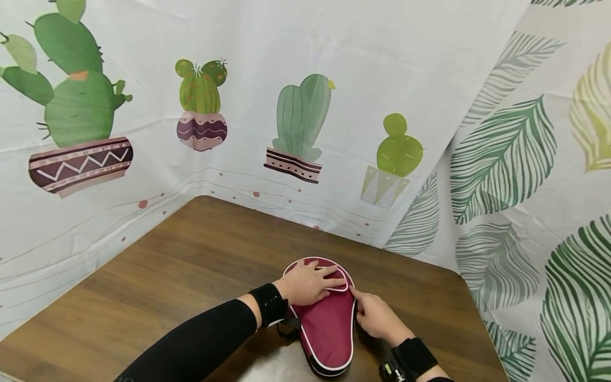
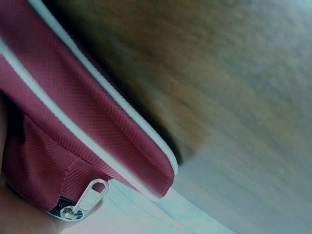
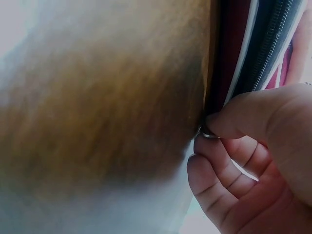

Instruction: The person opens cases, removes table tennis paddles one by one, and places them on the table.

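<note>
A dark red paddle case (image 1: 326, 331) with white piping lies on the table, its wide rounded end away from me. My left hand (image 1: 305, 282) rests on that wide end, fingers spread over the small front pocket. At the case's right edge is my right hand (image 1: 380, 317). Its thumb and forefinger pinch a small metal zipper pull (image 3: 209, 135), mostly covered by the fingertips. The dark side zipper (image 3: 269, 46) runs along the case wall in the right wrist view. Another silver zipper pull (image 2: 91, 199) hangs beside the left hand in the left wrist view.
The brown wooden table (image 1: 210, 244) extends around the case. Behind it hangs a white cloth with printed cacti (image 1: 248, 111), and at right one with printed leaves (image 1: 501, 159). A black strap (image 1: 288, 329) sticks out at the case's left side.
</note>
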`<state>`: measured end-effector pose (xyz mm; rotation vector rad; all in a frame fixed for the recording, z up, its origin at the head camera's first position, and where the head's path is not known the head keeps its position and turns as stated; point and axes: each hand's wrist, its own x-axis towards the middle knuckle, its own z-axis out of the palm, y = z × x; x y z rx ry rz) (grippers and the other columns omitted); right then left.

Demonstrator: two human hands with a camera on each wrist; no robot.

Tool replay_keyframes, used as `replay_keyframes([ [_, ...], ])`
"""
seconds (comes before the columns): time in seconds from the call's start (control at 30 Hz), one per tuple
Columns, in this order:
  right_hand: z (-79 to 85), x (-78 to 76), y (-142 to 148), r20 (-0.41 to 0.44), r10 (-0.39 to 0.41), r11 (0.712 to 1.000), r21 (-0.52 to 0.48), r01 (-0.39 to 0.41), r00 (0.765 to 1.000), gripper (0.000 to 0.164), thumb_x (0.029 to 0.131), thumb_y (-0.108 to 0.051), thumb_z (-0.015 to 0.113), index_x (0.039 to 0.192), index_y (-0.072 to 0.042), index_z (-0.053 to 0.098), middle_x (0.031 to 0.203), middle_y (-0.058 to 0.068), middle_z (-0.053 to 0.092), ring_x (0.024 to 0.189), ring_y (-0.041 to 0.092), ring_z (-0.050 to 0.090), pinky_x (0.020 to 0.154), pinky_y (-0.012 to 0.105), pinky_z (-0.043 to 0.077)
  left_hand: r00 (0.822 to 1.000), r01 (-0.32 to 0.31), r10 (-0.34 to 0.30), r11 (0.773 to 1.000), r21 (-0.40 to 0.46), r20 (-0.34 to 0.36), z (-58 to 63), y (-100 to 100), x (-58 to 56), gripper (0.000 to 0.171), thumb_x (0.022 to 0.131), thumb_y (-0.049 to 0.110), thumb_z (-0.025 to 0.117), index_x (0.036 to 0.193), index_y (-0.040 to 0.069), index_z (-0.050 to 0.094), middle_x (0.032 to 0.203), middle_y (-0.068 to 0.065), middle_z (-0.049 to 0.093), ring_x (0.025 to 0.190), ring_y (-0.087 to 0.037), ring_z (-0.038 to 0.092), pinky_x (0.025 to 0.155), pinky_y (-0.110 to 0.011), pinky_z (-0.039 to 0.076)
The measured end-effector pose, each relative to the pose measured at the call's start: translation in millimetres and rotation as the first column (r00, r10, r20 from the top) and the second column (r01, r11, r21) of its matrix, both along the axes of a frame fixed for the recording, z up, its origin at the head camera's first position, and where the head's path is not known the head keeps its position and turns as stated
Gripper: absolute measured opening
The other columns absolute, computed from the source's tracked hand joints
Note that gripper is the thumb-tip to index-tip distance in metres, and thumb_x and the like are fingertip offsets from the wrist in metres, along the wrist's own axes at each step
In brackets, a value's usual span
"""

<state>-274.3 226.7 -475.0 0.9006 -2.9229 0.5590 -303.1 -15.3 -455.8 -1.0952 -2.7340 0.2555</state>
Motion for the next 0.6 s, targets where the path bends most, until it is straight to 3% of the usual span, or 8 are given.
replay_keyframes([
  [0.13, -0.7, 0.8, -0.2, -0.013, 0.001, 1.000, 0.015, -0.001, 1.000, 0.066, 0.079, 0.004, 0.064, 0.143, 0.008, 0.049, 0.061, -0.011, 0.042, 0.053, 0.001, 0.036, 0.051, 0.023, 0.035, 0.999, -0.042, 0.042, 0.999, -0.007, -0.015, -1.9, 5.2, 1.6, 0.046, 0.104, 0.046, 0.046, 0.148, 0.056, 0.037, 0.152, 0.012, 0.048, 0.118, -0.029, 0.062, 0.096, -0.055, 0.050],
  [0.4, -2.5, 0.5, 0.7, -0.043, 0.023, 0.999, 0.033, -0.022, 0.999, 0.067, 0.078, 0.005, 0.064, 0.143, 0.008, 0.049, 0.062, -0.011, 0.042, 0.057, 0.003, 0.037, 0.055, 0.024, 0.036, 0.991, -0.132, 0.131, 0.990, -0.040, -0.028, 2.8, 15.0, 7.0, 0.043, 0.105, 0.043, 0.046, 0.146, 0.056, 0.042, 0.149, 0.014, 0.052, 0.115, -0.030, 0.063, 0.092, -0.053, 0.052],
  [0.5, -2.7, 1.7, -0.4, -0.085, 0.035, 0.998, 0.060, -0.030, 0.996, 0.063, 0.081, 0.004, 0.064, 0.142, 0.006, 0.051, 0.068, -0.006, 0.052, 0.066, 0.007, 0.049, 0.063, 0.027, 0.044, 0.985, -0.169, 0.167, 0.985, -0.046, -0.030, 3.5, 17.3, 9.1, 0.042, 0.105, 0.043, 0.045, 0.145, 0.055, 0.044, 0.147, 0.013, 0.054, 0.113, -0.030, 0.063, 0.089, -0.054, 0.053],
  [0.6, -2.3, 4.2, -2.4, -0.110, 0.055, 0.996, 0.078, -0.047, 0.992, 0.056, 0.085, 0.004, 0.063, 0.141, 0.005, 0.053, 0.094, 0.008, 0.070, 0.089, 0.019, 0.066, 0.079, 0.037, 0.054, 0.979, -0.205, 0.204, 0.977, -0.059, -0.025, 5.5, 18.7, 11.5, 0.041, 0.104, 0.043, 0.046, 0.144, 0.054, 0.046, 0.144, 0.011, 0.056, 0.112, -0.031, 0.064, 0.085, -0.053, 0.055],
])
